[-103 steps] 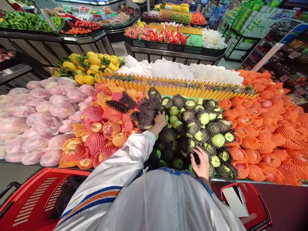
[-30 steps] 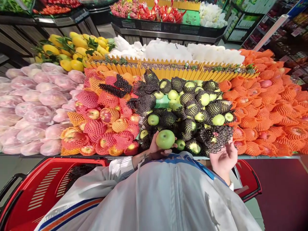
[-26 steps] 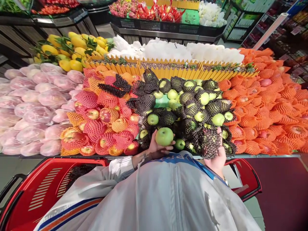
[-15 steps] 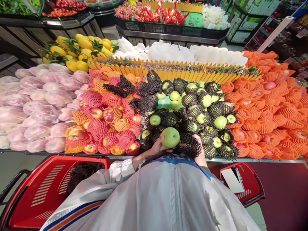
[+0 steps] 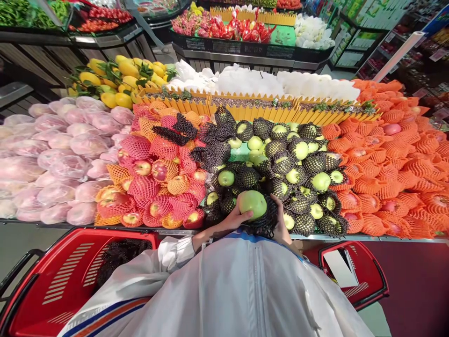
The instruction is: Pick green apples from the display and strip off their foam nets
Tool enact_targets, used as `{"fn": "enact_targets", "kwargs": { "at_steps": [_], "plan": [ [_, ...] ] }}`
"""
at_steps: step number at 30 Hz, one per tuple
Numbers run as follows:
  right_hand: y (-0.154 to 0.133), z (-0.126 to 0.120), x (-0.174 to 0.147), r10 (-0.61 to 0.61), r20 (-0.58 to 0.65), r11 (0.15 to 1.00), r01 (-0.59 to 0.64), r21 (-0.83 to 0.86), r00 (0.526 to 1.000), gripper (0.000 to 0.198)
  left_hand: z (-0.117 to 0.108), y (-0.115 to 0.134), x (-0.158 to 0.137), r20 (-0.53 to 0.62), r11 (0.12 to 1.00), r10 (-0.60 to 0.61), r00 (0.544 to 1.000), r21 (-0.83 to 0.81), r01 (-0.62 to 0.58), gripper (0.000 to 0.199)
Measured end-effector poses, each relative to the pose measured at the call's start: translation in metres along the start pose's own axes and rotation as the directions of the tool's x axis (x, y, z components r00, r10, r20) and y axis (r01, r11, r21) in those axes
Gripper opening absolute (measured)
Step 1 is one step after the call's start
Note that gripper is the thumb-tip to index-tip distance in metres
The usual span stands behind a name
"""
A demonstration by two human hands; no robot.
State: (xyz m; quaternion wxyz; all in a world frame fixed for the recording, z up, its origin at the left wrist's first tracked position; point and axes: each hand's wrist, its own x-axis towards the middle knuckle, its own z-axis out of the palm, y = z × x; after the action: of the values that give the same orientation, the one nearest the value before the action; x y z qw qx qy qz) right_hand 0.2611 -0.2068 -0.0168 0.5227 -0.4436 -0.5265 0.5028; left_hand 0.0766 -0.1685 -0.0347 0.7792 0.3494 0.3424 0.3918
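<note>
Close to my chest, my left hand (image 5: 237,217) grips a bare green apple (image 5: 253,204), with the thumb across its near side. My right hand (image 5: 279,221) is curled round a black foam net sleeve (image 5: 265,222), which lies against the apple's right and lower side. The sleeve's far part is hidden by the apple. Just beyond both hands are more green apples (image 5: 300,150), many of them in black net sleeves. Loose black sleeves (image 5: 218,134) lie bunched to the left of a bare green patch of the display (image 5: 239,153).
Red apples in pink and orange nets (image 5: 161,168) lie to the left, with bagged pink fruit (image 5: 66,161) farther left. Orange-netted fruit (image 5: 396,164) lies to the right. A yellow picket border (image 5: 242,112) runs behind. Red baskets (image 5: 66,276) flank my body, one holding black netting.
The green apple has moved slightly right and down. My right hand has come in closer, bringing the black net sleeve from beside the apple to against it.
</note>
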Motion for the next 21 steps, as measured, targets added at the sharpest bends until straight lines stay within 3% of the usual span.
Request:
{"fn": "enact_targets", "kwargs": {
  "at_steps": [4, 7, 11, 15, 18, 21],
  "plan": [
    [0.005, 0.008, -0.001, -0.118, -0.035, 0.993, 0.118, 0.000, 0.992, 0.105, 0.003, -0.008, 0.004, 0.031, 0.986, 0.071, 0.997, 0.147, -0.075, 0.069],
    [0.011, 0.006, -0.003, -0.127, 0.042, 0.986, 0.131, -0.101, 0.991, 0.103, 0.000, -0.019, 0.005, 0.110, 0.995, -0.046, 0.993, 0.092, 0.036, 0.079],
    [0.017, -0.004, -0.003, -0.063, 0.116, 0.962, 0.091, -0.259, 0.991, 0.105, -0.005, -0.024, 0.001, 0.253, 0.986, -0.169, 0.953, 0.045, 0.163, 0.097],
    [0.014, -0.006, -0.003, -0.040, 0.092, 0.970, 0.061, -0.237, 0.995, 0.107, -0.001, -0.014, -0.004, 0.212, 0.990, -0.142, 0.967, 0.023, 0.141, 0.101],
    [0.010, -0.002, -0.004, -0.004, 0.069, 0.988, 0.015, -0.155, 0.998, 0.109, 0.004, -0.009, -0.007, 0.164, 0.995, -0.065, 0.984, -0.069, 0.078, 0.087],
    [0.006, 0.004, -0.008, 0.031, -0.049, 0.995, -0.035, -0.091, 0.998, 0.102, 0.006, -0.011, -0.007, 0.120, 0.985, -0.031, 0.992, -0.167, 0.051, 0.077]
  ]
}}
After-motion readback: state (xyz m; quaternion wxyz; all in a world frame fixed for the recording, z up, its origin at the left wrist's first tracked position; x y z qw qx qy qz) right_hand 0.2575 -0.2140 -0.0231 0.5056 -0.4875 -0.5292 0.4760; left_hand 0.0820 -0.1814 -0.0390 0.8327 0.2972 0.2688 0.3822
